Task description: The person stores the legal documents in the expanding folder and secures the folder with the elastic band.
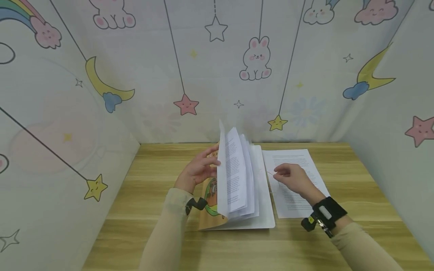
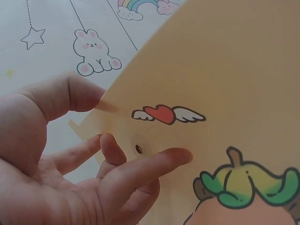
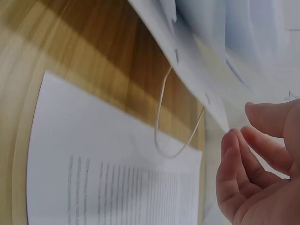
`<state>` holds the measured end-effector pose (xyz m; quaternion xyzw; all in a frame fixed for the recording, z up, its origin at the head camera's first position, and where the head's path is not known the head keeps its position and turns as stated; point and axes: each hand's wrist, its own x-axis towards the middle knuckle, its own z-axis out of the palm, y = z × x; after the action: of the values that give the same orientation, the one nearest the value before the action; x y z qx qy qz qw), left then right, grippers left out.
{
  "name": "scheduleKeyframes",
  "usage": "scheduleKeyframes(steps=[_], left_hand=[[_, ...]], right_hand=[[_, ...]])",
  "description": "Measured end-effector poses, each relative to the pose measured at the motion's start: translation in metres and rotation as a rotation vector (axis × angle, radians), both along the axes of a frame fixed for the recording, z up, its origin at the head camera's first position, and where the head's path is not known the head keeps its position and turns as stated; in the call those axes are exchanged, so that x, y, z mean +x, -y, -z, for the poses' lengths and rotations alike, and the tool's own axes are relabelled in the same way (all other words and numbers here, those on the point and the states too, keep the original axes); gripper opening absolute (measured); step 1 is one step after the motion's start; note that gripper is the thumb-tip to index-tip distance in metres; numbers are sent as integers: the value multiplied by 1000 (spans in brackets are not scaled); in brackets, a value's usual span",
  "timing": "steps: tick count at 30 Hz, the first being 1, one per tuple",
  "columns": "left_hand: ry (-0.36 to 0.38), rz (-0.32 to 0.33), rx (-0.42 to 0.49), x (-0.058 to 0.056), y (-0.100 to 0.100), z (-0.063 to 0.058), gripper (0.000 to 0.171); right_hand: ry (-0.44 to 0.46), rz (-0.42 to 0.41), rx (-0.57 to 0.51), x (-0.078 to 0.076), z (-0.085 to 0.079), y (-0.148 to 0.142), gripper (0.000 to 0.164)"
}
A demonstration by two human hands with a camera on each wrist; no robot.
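A folder [image 1: 268, 210] with a cartoon-printed tan cover [image 2: 243, 70] lies partly open on the table, its white inside and several printed sheets [image 1: 236, 169] fanned upward. My left hand [image 1: 200, 169] holds the raised cover at its edge, fingers against the printed outer face near a winged heart [image 2: 161, 114] and a small round metal eyelet [image 2: 138, 149]. To the right, my right hand [image 1: 294, 178] hovers over a printed sheet [image 3: 117, 140] with its fingers loosely bent and nothing visible between them. A thin elastic cord [image 3: 158, 108] loops from the folder's edge, apart from those fingers in the right wrist view.
The wooden table [image 1: 237, 248] runs back to a patterned cloth wall [image 1: 217, 75], with more cloth walls at left and right. The loose printed sheet lies flat just right of the folder. A strapped wrist camera [image 1: 308, 223] sits on my right wrist.
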<state>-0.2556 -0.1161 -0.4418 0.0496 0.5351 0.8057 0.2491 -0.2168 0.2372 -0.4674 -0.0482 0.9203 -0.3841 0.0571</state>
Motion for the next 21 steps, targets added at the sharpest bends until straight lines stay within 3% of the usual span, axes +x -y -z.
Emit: scheduleKeyframes(steps=[21], left_hand=[[5,-10,5,0,3,-1,74]], right_hand=[[66,229,189,5,21,-73,60]])
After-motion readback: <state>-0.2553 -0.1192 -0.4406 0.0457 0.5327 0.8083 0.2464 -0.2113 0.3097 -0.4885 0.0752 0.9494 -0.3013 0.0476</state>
